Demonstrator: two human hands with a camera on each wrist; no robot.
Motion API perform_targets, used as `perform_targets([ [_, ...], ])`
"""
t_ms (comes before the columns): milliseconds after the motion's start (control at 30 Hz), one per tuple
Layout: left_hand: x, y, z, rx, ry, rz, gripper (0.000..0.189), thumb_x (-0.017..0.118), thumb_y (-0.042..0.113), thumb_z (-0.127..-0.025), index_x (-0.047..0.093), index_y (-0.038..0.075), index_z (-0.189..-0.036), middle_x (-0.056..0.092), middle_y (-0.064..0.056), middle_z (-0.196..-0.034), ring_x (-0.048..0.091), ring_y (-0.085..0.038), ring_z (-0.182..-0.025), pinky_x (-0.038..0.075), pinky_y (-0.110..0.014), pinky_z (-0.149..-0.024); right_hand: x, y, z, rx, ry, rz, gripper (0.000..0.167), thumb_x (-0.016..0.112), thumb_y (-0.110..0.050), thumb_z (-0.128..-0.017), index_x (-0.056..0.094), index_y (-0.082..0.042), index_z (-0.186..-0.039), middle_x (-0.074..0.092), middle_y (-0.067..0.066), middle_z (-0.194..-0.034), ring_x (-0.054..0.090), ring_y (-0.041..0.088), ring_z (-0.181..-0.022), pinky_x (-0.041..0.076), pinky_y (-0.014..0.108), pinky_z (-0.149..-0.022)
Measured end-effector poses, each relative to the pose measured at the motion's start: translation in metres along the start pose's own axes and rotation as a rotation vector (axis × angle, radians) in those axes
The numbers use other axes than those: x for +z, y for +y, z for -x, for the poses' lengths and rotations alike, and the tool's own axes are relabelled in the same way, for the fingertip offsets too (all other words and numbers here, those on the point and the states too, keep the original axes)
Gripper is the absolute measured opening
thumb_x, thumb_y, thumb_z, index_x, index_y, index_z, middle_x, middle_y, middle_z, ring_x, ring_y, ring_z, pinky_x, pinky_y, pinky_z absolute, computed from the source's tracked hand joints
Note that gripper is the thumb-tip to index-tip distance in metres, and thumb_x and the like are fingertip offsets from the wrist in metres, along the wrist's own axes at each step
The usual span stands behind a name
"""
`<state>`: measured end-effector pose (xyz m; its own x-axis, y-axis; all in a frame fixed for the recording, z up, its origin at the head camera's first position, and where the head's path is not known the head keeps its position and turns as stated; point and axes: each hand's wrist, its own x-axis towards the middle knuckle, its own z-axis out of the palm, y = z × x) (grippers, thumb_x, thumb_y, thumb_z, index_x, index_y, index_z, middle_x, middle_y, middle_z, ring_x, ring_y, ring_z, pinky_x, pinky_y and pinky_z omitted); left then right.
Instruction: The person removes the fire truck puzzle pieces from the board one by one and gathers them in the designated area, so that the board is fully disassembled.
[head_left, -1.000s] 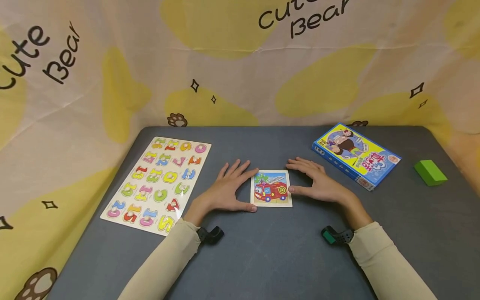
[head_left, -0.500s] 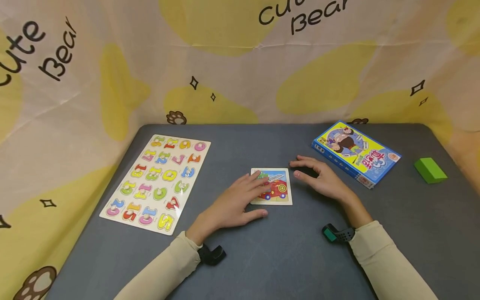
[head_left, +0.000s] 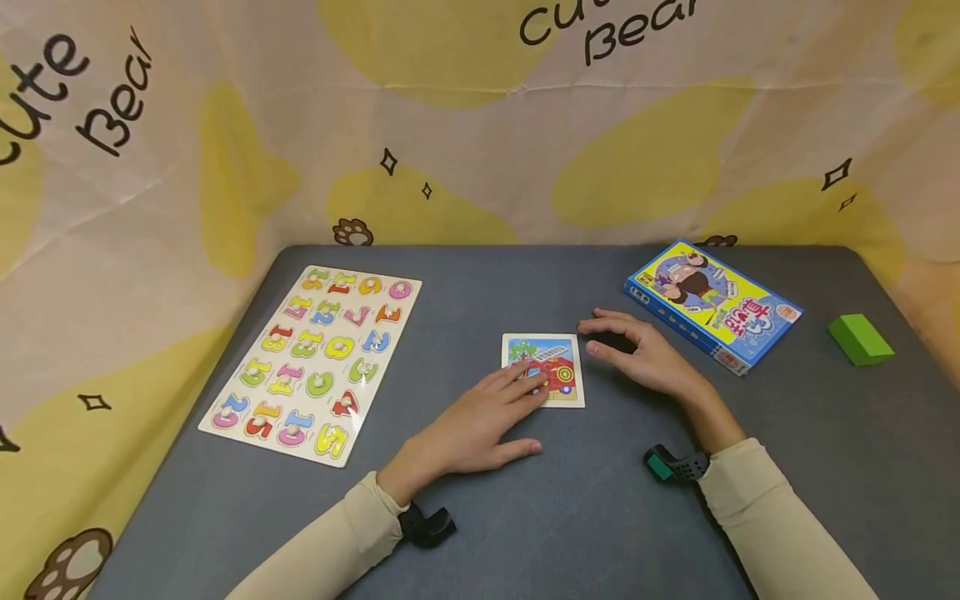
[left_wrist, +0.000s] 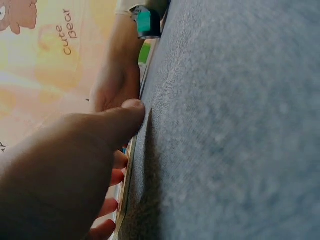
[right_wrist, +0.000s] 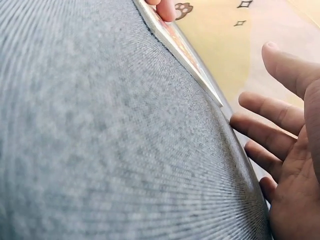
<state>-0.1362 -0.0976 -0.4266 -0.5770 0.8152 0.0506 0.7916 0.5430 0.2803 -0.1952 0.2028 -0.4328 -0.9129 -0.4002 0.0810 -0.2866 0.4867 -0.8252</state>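
Observation:
A small square picture puzzle [head_left: 562,379] showing a red fire truck lies flat on the grey table. My left hand [head_left: 480,425] reaches over its lower left part, fingers extended across the picture and covering the truck's front; the thumb points right, off the puzzle's near side. In the left wrist view the fingertips [left_wrist: 116,176] lie along the puzzle's edge. Just right of the puzzle, my right hand [head_left: 648,358] rests with spread, relaxed fingers and holds nothing. The right wrist view shows its fingers [right_wrist: 270,132] apart from the puzzle's corner.
A board of colourful knobbed numbers [head_left: 315,358] lies at the left of the table [head_left: 570,517]. At the back right is a blue and yellow box [head_left: 712,304], with a green block [head_left: 861,340] farther right. A printed cloth [head_left: 465,108] hangs behind the table.
My left hand has left the puzzle's left edge and moved onto its picture, then slid slightly toward me. The right hand has drawn its thumb off the puzzle's right edge. The puzzle stays put.

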Motion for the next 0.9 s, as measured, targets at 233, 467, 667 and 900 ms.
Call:
perform_targets([
  [233, 0.002, -0.003, 0.001, 0.007, 0.033, -0.041, 0.067, 0.059, 0.051, -0.1, 0.047, 0.014, -0.153, 0.04, -0.004, -0.163, 0.024, -0.029, -0.158, 0.026, -0.046, -0.126, 0.007, -0.016, -0.019, -0.068, -0.01, 0.091, 0.035, 0.073, -0.023, -0.095, 0.069, -0.013, -0.128, 0.064, 0.009, -0.137, 0.051, 0.029, -0.134, 0.037, 0.056, -0.113],
  [467, 0.005, -0.002, 0.002, 0.002, 0.062, -0.073, 0.064, 0.06, 0.05, -0.099, 0.049, 0.013, -0.152, 0.042, -0.004, -0.162, 0.027, -0.029, -0.156, 0.026, -0.046, -0.126, 0.023, -0.033, -0.055, -0.141, -0.133, 0.216, 0.026, 0.079, -0.022, -0.088, 0.074, -0.019, -0.113, 0.064, 0.007, -0.129, 0.044, 0.028, -0.121, 0.025, 0.05, -0.094],
  [667, 0.009, -0.002, 0.002, 0.007, 0.075, -0.067, 0.064, 0.06, 0.049, -0.1, 0.05, 0.014, -0.152, 0.045, -0.002, -0.16, 0.026, -0.027, -0.157, 0.025, -0.045, -0.126, 0.035, -0.037, -0.073, -0.127, -0.265, 0.267, 0.024, 0.078, -0.024, -0.088, 0.073, -0.025, -0.111, 0.044, 0.017, -0.157, 0.025, 0.039, -0.147, 0.017, 0.06, -0.103],
  [900, 0.011, -0.004, 0.003, 0.011, 0.091, -0.055, 0.063, 0.06, 0.049, -0.099, 0.05, 0.014, -0.152, 0.046, -0.001, -0.16, 0.028, -0.026, -0.157, 0.025, -0.045, -0.126, 0.041, -0.046, -0.085, -0.113, -0.323, 0.322, 0.02, 0.074, -0.022, -0.087, 0.069, -0.025, -0.106, 0.033, 0.016, -0.164, 0.016, 0.042, -0.153, 0.012, 0.065, -0.111],
])
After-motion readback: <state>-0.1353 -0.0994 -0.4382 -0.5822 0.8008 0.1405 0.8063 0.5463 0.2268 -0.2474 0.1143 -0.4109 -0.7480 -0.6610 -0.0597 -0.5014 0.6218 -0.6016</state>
